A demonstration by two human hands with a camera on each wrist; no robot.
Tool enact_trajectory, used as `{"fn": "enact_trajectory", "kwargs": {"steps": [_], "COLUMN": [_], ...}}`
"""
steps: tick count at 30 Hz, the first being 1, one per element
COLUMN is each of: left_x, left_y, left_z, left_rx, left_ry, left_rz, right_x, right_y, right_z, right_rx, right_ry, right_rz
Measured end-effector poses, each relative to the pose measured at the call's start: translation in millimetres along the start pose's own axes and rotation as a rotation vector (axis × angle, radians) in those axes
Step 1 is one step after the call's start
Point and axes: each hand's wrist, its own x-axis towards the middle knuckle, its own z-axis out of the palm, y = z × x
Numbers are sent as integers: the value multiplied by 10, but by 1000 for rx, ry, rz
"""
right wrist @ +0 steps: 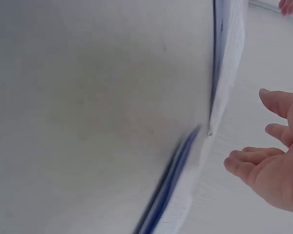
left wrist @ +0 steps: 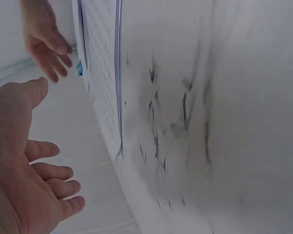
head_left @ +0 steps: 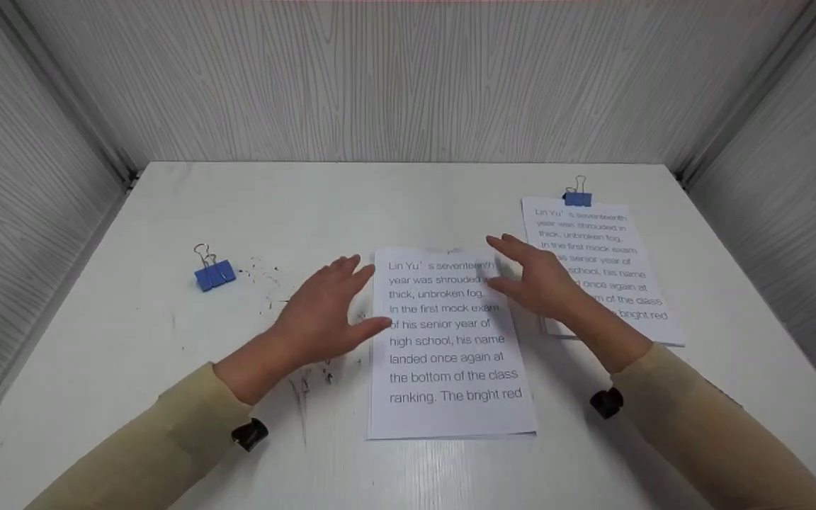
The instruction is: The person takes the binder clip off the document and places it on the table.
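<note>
A stack of printed sheets (head_left: 450, 418) lies flat at the middle of the white table, its text facing me. By its left edge is my left hand (head_left: 326, 312), fingers spread and thumb toward the paper, holding nothing. Over the upper right edge hovers my right hand (head_left: 539, 280), also with spread fingers and nothing in it. In the left wrist view the left palm (left wrist: 19, 161) is bare, and the right wrist view shows the right palm (right wrist: 281, 175) bare too. No binder clip sits on this middle stack.
A second printed stack (head_left: 596, 248) lies to the right, a blue binder clip (head_left: 578, 199) on its top edge, partly behind my right hand. A loose blue binder clip (head_left: 215, 275) lies at the left. Dark scuff marks (head_left: 259, 273) dot the table; wood-grain panels (head_left: 408, 78) enclose it.
</note>
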Motion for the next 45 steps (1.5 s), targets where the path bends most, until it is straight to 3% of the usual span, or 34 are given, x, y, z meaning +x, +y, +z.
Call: {"fn": "enact_trajectory", "kwargs": {"steps": [4, 11, 22, 32, 45], "left_x": [-66, -199, -322, -342, -161], "left_y": [133, 301, 387, 319, 169], "left_z": [90, 210, 396, 456, 382], "left_rx": [57, 116, 163, 124, 201], "left_ry": [-62, -165, -229, -284, -310], "left_rz": [39, 108, 171, 169, 127], "right_x": [-187, -558, -908, -860, -593], "right_y": [-115, -247, -316, -260, -253], "right_z": [28, 107, 171, 277, 295], "right_rx": [-137, -332, -390, -397, -365], "right_ry": [-26, -146, -273, -388, -422], "right_rz": [-59, -114, -132, -114, -124]}}
